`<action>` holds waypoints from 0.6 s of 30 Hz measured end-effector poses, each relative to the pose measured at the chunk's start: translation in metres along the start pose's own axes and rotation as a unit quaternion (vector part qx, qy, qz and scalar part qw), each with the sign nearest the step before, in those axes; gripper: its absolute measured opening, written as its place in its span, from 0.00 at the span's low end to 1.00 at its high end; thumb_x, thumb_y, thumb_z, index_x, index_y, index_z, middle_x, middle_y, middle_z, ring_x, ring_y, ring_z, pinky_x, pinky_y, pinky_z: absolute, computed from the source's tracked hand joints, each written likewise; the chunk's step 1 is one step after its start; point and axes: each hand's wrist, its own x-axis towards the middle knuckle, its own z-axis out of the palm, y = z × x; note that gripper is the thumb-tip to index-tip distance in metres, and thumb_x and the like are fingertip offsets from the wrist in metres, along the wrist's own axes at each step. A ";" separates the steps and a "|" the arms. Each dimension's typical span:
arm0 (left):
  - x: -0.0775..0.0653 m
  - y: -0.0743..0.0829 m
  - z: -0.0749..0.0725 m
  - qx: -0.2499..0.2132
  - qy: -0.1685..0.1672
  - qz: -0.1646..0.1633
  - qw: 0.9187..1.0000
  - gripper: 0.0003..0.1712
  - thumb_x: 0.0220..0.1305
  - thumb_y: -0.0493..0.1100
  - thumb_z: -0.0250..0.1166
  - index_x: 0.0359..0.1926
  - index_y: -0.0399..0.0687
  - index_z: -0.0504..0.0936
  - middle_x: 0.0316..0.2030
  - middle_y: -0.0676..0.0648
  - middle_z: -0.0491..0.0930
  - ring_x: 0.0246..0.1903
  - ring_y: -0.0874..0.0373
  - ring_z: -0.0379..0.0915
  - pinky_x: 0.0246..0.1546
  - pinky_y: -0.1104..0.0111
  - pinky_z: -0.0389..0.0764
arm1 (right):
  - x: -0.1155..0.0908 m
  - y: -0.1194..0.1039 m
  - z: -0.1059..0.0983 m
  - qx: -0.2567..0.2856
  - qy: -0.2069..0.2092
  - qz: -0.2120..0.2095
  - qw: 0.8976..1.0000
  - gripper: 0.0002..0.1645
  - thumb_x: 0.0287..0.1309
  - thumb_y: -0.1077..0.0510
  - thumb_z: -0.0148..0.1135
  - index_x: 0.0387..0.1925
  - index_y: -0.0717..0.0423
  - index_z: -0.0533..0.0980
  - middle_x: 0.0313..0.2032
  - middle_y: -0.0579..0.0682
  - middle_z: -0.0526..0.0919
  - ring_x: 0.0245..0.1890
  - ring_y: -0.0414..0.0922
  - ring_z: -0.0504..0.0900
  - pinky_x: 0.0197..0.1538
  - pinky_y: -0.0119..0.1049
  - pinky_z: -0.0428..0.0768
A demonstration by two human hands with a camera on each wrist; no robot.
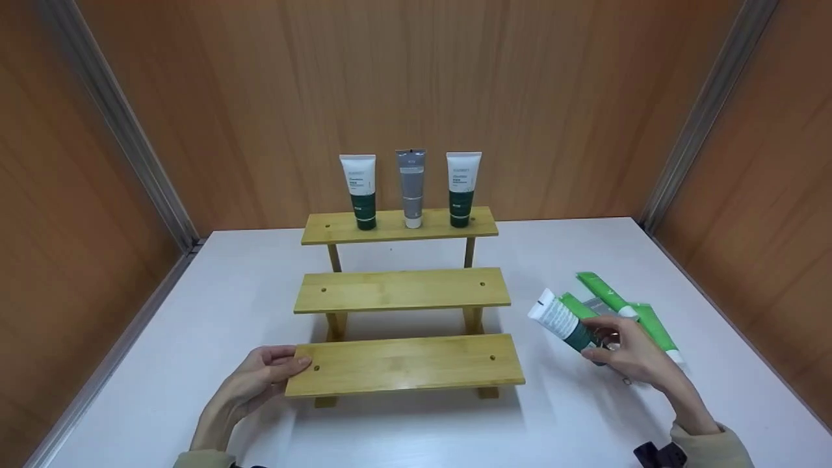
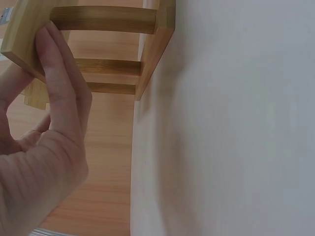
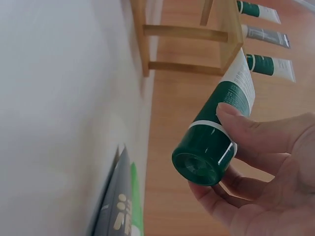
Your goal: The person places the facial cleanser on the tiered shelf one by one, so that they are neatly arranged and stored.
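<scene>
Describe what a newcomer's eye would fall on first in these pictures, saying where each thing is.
Probably the three tubes standing in a row atop the wooden stand, the grey one in the middle. Next, perhaps, the right hand, right of the stand, holding a tilted white-and-green tube near a cluster of green and grey tubes on the table. The left hand grips the left end of the bottom step.
</scene>
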 end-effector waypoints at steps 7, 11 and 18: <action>0.000 0.000 0.000 0.004 0.002 0.001 1.000 0.38 0.71 0.42 0.64 0.68 0.20 0.59 0.43 0.50 0.87 0.43 0.61 0.86 0.47 0.71 0.87 | 0.003 -0.019 0.005 0.017 0.025 0.016 0.999 0.33 0.56 0.60 0.73 0.60 0.70 0.72 0.54 0.66 0.78 0.48 0.55 0.80 0.58 0.58 0.82; 0.000 0.000 0.000 0.003 0.003 0.003 1.000 0.38 0.71 0.42 0.64 0.68 0.20 0.58 0.43 0.50 0.87 0.43 0.61 0.86 0.47 0.70 0.87 | 0.007 -0.032 0.007 0.034 0.032 0.017 0.999 0.34 0.57 0.59 0.73 0.62 0.68 0.71 0.56 0.65 0.78 0.50 0.55 0.79 0.61 0.59 0.80; 0.000 0.000 0.000 0.006 0.000 0.008 1.000 0.35 0.71 0.42 0.63 0.66 0.21 0.62 0.43 0.50 0.87 0.43 0.61 0.86 0.46 0.71 0.87 | 0.017 -0.053 0.012 0.082 0.026 0.018 0.996 0.37 0.58 0.54 0.74 0.64 0.63 0.70 0.57 0.62 0.78 0.53 0.54 0.79 0.66 0.59 0.77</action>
